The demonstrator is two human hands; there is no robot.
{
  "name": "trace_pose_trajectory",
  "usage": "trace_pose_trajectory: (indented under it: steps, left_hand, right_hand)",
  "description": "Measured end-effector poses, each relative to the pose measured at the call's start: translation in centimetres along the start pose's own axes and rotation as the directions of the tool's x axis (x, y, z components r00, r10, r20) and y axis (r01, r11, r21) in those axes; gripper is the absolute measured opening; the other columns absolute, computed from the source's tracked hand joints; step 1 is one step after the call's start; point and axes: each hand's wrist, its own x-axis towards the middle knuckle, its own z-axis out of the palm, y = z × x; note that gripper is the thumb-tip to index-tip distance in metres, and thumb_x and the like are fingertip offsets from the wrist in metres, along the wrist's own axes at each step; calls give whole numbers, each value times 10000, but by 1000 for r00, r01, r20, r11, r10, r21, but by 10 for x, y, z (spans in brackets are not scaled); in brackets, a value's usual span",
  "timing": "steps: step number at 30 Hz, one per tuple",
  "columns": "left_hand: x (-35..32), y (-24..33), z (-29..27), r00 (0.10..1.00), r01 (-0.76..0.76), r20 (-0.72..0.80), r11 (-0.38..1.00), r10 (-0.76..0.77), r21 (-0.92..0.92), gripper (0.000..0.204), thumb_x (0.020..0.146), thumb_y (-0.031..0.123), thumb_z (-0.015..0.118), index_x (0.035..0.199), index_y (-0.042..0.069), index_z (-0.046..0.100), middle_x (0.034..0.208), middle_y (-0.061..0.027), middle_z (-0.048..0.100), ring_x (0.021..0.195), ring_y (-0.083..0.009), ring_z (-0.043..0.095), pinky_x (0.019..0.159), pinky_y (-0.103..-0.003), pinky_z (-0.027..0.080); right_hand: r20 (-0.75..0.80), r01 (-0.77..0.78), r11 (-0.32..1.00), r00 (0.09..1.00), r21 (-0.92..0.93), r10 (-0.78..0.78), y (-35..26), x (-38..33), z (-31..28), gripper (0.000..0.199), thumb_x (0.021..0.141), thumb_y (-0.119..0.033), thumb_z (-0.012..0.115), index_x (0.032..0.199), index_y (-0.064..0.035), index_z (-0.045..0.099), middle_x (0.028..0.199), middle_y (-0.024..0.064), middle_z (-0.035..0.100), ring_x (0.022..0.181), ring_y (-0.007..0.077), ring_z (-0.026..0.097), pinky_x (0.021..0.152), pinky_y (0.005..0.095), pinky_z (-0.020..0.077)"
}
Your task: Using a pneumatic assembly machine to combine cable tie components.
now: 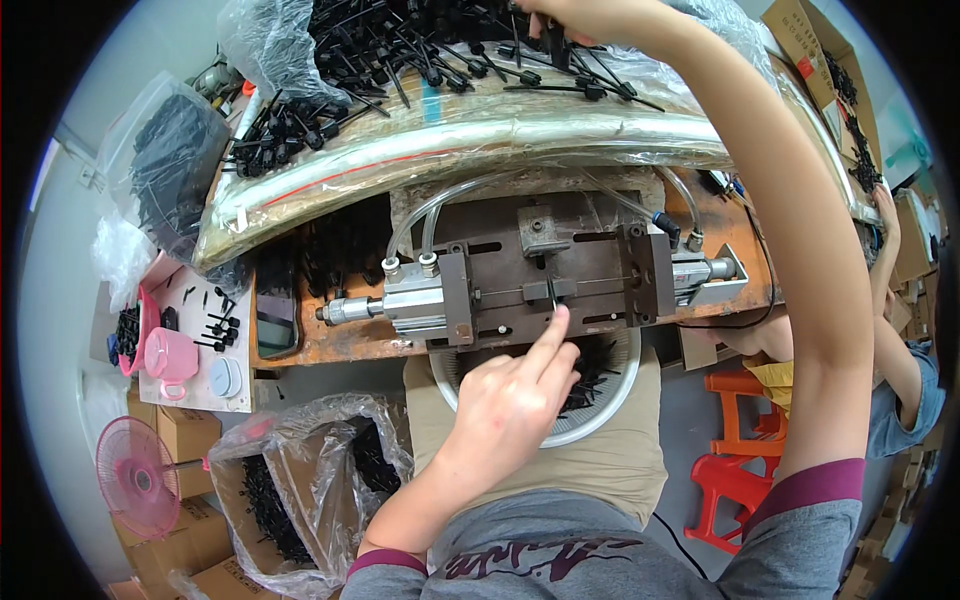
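My left hand (515, 400) reaches over my lap with its index finger stretched out and the others loosely bent. That fingertip touches the small dark block and thin metal pin at the front middle of a clamping fixture (590, 262). At the far side, my right hand (590, 18) is over a heap of black plastic parts with thin stems (400, 50). Its fingers close around a black part (555, 42), partly hidden by the hand and the picture's edge. Silver air cylinders (415, 300) with clear hoses flank the fixture.
A white basket (445, 375) of black parts rests on my lap under the table edge. Left are a phone (277, 310), a pink cup (172, 355), a pink fan (138, 465) and a plastic-lined box (320, 490). Right are red stools (730, 490) and another person's arm (885, 260).
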Motion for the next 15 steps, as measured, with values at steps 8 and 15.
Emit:
trace_pose_trajectory:
  steps: [8,15]
  left_hand:
    - [-6,6,-31,985,16,-163,965,-61,-263,355,738,151,830,1048,32,705,1197,-147,680,668,-169,680,611,-258,551]
    - [4,-3,-31,915,3,-382,950,-129,-314,451,703,-29,805,1132,-8,668,1147,-180,673,972,-251,681,763,-310,571]
  right_hand:
    - [132,-165,397,985,903,111,7,-64,9,282,966,-253,594,1016,24,597,906,148,688,622,168,575,602,318,485]
    - [248,-247,128,969,960,11,-38,-196,77,253,1024,-292,488,966,-51,540,894,34,589,562,-14,397,452,147,288]
